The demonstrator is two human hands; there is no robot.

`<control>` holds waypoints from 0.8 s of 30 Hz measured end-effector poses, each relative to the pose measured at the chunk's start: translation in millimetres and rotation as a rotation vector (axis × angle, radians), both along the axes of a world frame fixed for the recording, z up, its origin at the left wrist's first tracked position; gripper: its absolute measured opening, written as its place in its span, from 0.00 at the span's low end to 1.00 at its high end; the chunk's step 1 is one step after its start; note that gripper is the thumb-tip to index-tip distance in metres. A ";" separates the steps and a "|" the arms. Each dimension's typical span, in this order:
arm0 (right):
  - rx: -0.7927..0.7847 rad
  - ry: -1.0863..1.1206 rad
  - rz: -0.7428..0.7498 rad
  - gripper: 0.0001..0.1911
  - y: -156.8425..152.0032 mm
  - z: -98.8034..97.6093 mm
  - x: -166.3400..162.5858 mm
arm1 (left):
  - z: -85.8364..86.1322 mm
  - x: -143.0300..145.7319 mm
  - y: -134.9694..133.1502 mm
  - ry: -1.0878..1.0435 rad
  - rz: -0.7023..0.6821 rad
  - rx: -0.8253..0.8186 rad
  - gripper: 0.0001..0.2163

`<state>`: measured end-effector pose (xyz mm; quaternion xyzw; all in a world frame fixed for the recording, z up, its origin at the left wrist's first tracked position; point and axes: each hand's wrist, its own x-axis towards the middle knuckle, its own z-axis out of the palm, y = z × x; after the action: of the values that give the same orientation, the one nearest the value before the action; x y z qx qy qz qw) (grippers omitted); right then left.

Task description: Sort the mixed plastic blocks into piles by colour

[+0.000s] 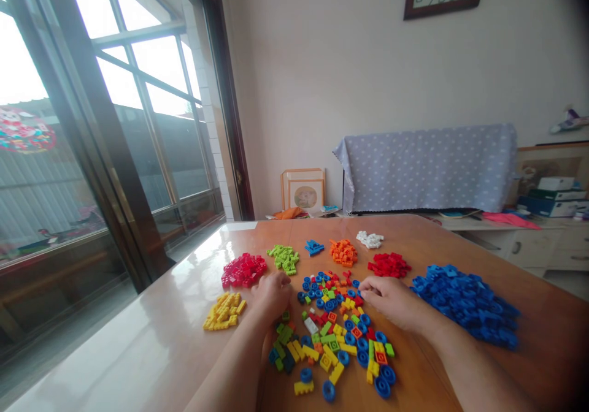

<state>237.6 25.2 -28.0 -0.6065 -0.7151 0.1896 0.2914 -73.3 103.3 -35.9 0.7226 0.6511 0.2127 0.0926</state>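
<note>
My left hand (272, 293) rests beside the pile of pinkish-red bricks (243, 270), fingers curled downward at its right edge. Whatever those fingers hold, if anything, is hidden behind the hand. On the other side, my right hand (385, 295) is closed with fingertips pinched at the right edge of the mixed toy bricks (329, 341); I cannot make out anything in them. A blue ring-shaped piece (356, 283) lies by those fingertips. The mixed heap between my arms has yellow, green, red, orange and blue pieces and a white brick (311, 325).
Sorted piles stand around the mix: yellow bricks (224, 311), lime green (284, 259), small blue (314, 247), orange (343, 252), white (369, 239), red (389, 265) and a large blue pile (464, 301). The brown table (405, 231) is glossy, near a window on the left.
</note>
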 end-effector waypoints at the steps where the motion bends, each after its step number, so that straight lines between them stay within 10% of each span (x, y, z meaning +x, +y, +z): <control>1: -0.003 0.003 0.003 0.13 0.2 -0.5 0.2 | 0.4 0.2 0.2 0.002 0.021 0.005 0.13; 24: -0.012 -0.006 0.017 0.12 0.2 -2.8 1.7 | 12.3 6.7 -11.6 0.076 -0.136 -0.047 0.11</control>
<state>239.3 25.4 -30.9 -0.6026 -0.7201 0.1946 0.2838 -66.6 91.7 -23.6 0.7704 0.6084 0.1630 0.0992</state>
